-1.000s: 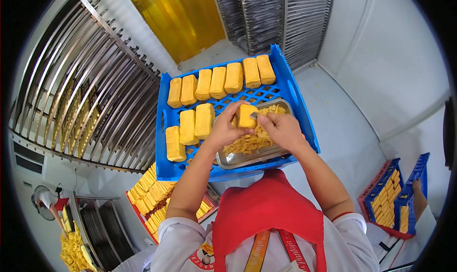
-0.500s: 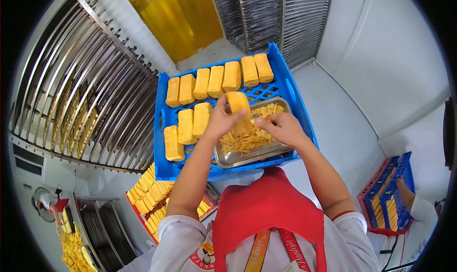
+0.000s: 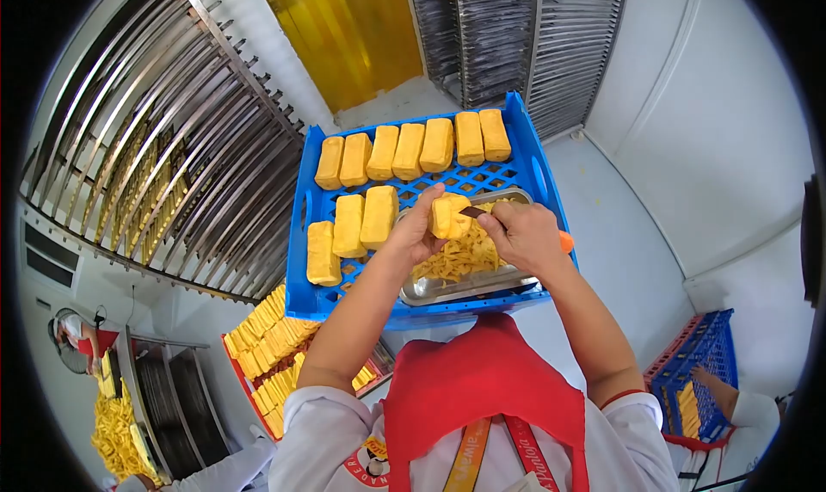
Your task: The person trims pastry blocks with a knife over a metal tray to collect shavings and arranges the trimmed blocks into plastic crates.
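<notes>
My left hand (image 3: pixel 417 230) is closed around a yellow loaf-shaped block (image 3: pixel 449 217), tilted so one end faces up. In my right hand (image 3: pixel 527 238) is a knife (image 3: pixel 472 212) with a dark blade and an orange handle, its blade against the block's edge. Below both hands lies a metal tray (image 3: pixel 430 295) filled with yellow shavings (image 3: pixel 465 260). The tray rests in a blue plastic crate (image 3: pixel 301 294). Upright yellow blocks (image 3: pixel 437 144) line the crate's far side, and 3 more blocks (image 3: pixel 348 225) stand left of the tray.
Slatted metal racks (image 3: pixel 172 139) stand at the left and far back. A red crate (image 3: pixel 237 354) with many yellow pieces sits below left. Co-workers (image 3: pixel 748 432) are at the lower right and lower left, beside stacked crates (image 3: pixel 701 354) and a pile of yellow pieces (image 3: pixel 120 432).
My left hand has tipped the block from upright, so its end faces me. The knife blade now lies on its edge. The whole view has shifted slightly.
</notes>
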Available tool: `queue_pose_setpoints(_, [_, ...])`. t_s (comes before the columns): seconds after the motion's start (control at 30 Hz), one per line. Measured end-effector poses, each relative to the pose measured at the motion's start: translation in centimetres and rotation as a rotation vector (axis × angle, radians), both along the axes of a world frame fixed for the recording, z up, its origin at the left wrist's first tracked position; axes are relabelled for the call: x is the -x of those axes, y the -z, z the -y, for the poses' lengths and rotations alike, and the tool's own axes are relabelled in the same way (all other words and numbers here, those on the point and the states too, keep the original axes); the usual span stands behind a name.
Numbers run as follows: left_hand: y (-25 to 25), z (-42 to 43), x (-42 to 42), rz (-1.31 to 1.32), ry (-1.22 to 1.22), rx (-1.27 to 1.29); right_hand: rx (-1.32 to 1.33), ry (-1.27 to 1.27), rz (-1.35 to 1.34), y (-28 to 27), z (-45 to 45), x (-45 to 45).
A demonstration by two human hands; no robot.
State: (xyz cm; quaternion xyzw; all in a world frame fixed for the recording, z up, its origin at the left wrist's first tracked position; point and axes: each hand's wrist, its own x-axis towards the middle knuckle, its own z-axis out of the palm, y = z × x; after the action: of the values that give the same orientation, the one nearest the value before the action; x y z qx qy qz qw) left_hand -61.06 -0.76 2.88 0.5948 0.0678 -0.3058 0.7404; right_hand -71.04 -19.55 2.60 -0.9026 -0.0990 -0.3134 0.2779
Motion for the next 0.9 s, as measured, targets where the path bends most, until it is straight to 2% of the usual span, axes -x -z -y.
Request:
queue_pose_setpoints(0.1, [0.3, -0.3, -0.2, 0.022, 0.016, -0.084, 0.058, -0.044, -0.029, -0.1, 0.1, 0.0])
queue_pose_setpoints(0.33, [0.0, 0.4, -0.1, 0.046, -0.024, -0.058, 0.070, -0.093, -0.131, -0.1, -0.2, -0.3])
queue_pose_setpoints(0.43, [0.3, 0.5, -0.3, 0.067, -0.061, -0.015, -0.013, 0.000, -0.235, 0.2, -0.5, -0.6])
queue_pose_setpoints(0.5, [1.3, 0.3, -1.1, 0.125, -0.046, 0.033, -0.269, -0.095, -0.504, 0.0, -0.3, -0.6])
queue_pose_setpoints(0.63, [-0.5, 0.4, 0.2, 0.272, -0.181, -0.009, -0.466, -0.184, -0.593, 0.0, 0.5, -0.2])
queue_pose_setpoints(0.7, [-1.0, 0.2, 0.8, 0.439, -0.235, -0.266, 0.013, 0.075, -0.525, -2.3, 0.7, 1.1])
queue_pose_setpoints(0.73, [-1.3, -0.1, 0.9, 0.438, -0.236, -0.266, 0.014, 0.074, -0.526, -2.3, 0.8, 1.3])
queue_pose_setpoints(0.8, [-1.7, -0.9, 1.2, 0.854, -0.091, -1.073, 0.192, 0.163, -0.495, -1.9, 1.3, 1.9])
queue_pose_setpoints(0.9, [-1.7, -1.3, 1.6, 0.818, 0.017, -1.192, 0.160, 0.284, -0.443, 0.1, 2.5, 1.1])
